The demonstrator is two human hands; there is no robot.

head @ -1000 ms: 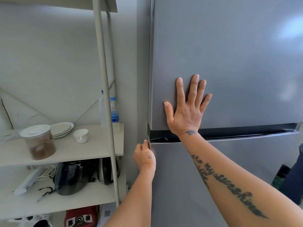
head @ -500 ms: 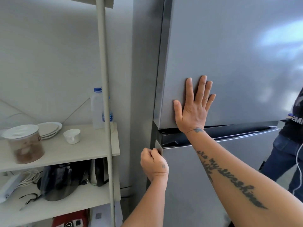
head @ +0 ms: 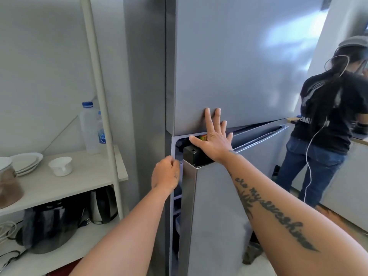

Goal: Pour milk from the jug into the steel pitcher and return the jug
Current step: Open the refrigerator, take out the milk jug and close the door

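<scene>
Your left hand (head: 165, 172) had its fingers curled on the stiff, heavy lower fridge door's (head: 219, 216) free edge, right hand (head: 214, 140) splayed flat above; jug unseen.

A tall grey two-door metal fridge (head: 239, 66) fills the middle. Its lower fridge door (head: 219, 216) stands slightly ajar, showing a dark gap along its left edge. The left hand (head: 165, 173) is curled around that edge near the door's top corner. The right hand (head: 214, 139) is spread flat, fingers (head: 208, 118) on the bottom of the upper fridge door (head: 239, 76), palm over the gap between the doors. To the left, a pale wooden shelf (head: 79, 176) carries stacked white plates (head: 26, 162), a small white cup (head: 60, 166) and a clear plastic bottle with a blue cap (head: 88, 128). At right, another person in a black shirt (head: 326, 116) faces away.
</scene>
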